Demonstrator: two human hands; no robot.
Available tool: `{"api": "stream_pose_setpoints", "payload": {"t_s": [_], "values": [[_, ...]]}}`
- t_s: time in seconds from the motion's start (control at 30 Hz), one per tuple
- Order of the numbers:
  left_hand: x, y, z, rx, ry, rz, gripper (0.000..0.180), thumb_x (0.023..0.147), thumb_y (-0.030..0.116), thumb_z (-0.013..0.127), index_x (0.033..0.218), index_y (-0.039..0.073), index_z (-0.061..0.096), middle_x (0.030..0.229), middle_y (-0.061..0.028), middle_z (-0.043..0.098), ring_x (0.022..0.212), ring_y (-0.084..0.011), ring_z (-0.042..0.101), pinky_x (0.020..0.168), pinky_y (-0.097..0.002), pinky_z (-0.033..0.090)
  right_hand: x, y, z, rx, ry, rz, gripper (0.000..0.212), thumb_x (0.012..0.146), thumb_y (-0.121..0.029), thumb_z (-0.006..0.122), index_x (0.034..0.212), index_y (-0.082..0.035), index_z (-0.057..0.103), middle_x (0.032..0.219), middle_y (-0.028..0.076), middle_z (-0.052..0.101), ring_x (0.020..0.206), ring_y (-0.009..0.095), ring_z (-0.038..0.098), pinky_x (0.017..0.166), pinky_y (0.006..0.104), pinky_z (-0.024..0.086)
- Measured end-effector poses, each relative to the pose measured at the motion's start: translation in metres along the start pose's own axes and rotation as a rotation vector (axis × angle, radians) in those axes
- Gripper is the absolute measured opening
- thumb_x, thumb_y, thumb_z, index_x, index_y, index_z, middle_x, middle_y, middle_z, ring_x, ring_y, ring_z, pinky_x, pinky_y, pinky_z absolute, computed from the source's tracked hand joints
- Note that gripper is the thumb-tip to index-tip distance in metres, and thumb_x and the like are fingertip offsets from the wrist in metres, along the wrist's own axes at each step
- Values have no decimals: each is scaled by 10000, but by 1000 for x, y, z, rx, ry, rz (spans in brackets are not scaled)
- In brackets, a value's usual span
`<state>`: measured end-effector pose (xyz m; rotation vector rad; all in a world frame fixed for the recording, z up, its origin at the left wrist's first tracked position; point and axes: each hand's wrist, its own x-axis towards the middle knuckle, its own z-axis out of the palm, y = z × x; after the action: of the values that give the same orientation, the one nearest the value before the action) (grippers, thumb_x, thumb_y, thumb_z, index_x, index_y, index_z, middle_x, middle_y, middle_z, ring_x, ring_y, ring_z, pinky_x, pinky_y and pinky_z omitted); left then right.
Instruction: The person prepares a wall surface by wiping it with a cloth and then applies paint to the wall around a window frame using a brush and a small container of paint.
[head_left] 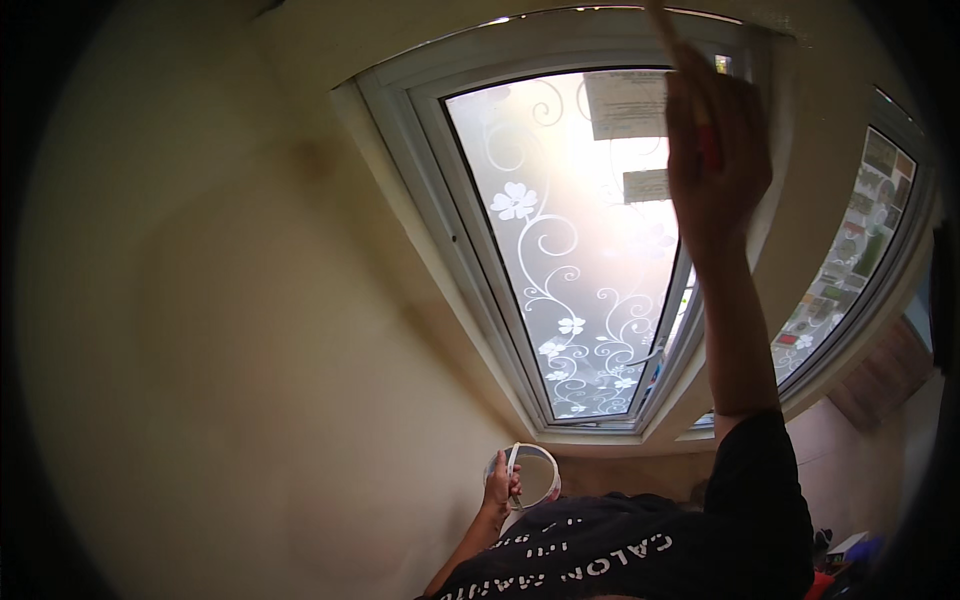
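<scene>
My right hand (725, 150) is raised high in front of the window's upper right part. Its fingers are closed round what looks like a paintbrush (668, 30), slim and tan with a red part in the palm; its upper end runs to the picture's top edge. Low down at my waist, my left hand (498, 485) grips a round white bucket (557, 478) at its near-left rim, with a white strip, perhaps its handle, crossing beside the fingers. Inside the bucket shows a pale beige-grey content or bottom; I cannot tell which.
A grey-framed window (425, 200) with frosted glass, white flower scrolls and paper sheets stands ahead. Plain beige wall (200, 300) fills the left. To the right are a second window (850, 250) with patterned glass and a brown wooden panel (880, 375). Assorted items lie at lower right.
</scene>
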<state>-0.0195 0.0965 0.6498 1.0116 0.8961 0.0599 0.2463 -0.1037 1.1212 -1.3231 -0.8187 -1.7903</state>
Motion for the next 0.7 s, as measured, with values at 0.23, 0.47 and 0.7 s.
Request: {"api": "stream_pose_setpoints", "payload": {"t_s": [0.23, 0.47, 0.7], "values": [[-15, -1, -1, -60, 67, 44, 658, 934, 662, 444, 960, 14, 553, 553, 24, 407, 425, -81, 376, 445, -249, 352, -80, -68, 34, 1135, -70, 886, 258, 982, -94, 572, 1198, 45, 604, 846, 117, 663, 683, 129, 640, 628, 255, 533], [-30, 6, 8, -86, 159, 68, 686, 930, 676, 432, 973, 5, 566, 554, 24, 413, 424, -79, 385, 456, -243, 362, -200, -80, -6, 1213, -380, 1564, 308, 992, -219, 567, 1085, 68, 632, 775, 126, 642, 594, 155, 624, 538, 274, 510], [-49, 20, 14, -87, 142, 121, 716, 926, 709, 385, 991, 16, 553, 570, 24, 409, 446, -91, 382, 507, -258, 385, -305, -76, -83, 1051, -802, 1775, 278, 979, -220, 579, 1045, 40, 652, 730, 106, 645, 558, 126, 616, 500, 244, 498]]}}
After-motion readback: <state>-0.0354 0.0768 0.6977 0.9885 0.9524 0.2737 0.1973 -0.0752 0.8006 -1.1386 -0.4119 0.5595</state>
